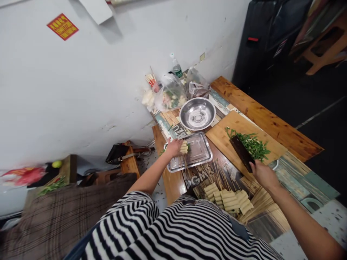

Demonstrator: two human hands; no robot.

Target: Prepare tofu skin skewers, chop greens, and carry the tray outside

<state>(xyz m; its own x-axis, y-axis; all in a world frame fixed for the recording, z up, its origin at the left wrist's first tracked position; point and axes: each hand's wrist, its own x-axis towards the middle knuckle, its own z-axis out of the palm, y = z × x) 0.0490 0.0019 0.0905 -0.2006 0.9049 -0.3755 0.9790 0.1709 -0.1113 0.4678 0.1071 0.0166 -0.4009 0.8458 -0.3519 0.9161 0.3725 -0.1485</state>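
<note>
My left hand (174,147) is at the left side of a metal tray (199,151), its fingers on a skewered pale roll bundle (184,147) with green leaves poking out. My right hand (263,173) grips a dark cleaver (241,152), whose blade lies along the left edge of cut green vegetables (255,145) on a wooden cutting board (221,130). Nearer my body, several skewered pale rolls (230,200) lie on the table with their sticks pointing various ways.
A round metal bowl (197,113) stands behind the tray. Plastic bags (171,94), a cup of skewers and a bottle (176,66) are by the wall. Wooden benches (265,119) flank the table. Loose bamboo sticks (260,204) lie near my right forearm.
</note>
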